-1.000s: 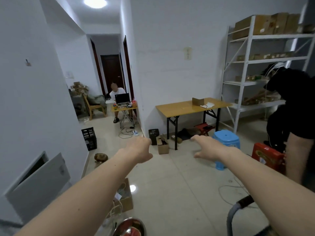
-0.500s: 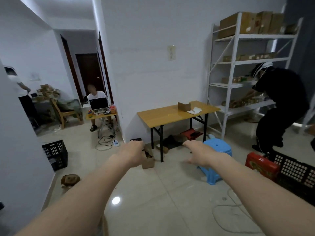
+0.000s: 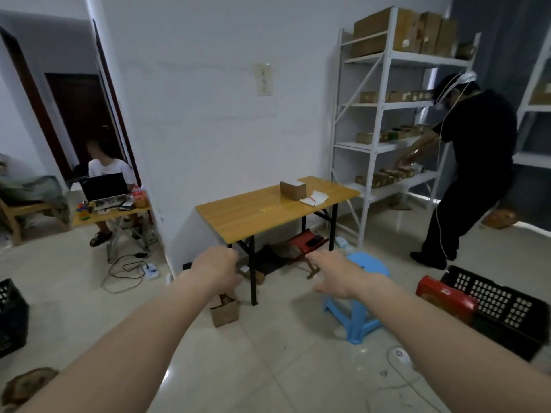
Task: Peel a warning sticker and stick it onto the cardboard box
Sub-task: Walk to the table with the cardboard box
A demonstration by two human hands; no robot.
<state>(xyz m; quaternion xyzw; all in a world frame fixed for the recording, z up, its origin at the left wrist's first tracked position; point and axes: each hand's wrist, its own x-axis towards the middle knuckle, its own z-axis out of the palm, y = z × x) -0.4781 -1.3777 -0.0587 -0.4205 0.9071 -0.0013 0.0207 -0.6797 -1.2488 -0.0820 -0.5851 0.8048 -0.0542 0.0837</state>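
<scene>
A small cardboard box stands on the far right part of a yellow wooden table against the white wall. A white sheet with a red mark lies just right of the box, and a small yellow sticker lies flat near the table's middle. Both my arms stretch forward, well short of the table. My left hand is curled loosely and holds nothing that I can see. My right hand has its fingers spread, palm down, and is empty.
A blue plastic stool stands under my right hand, an open carton by the table leg. A black crate and red box lie at right. A person in black bends at the white shelving. Another person sits at a laptop, left.
The view has swung right and drawn nearer to the table, which now looks larger and more central. My arms stay outstretched. The person in black has moved toward the shelves.
</scene>
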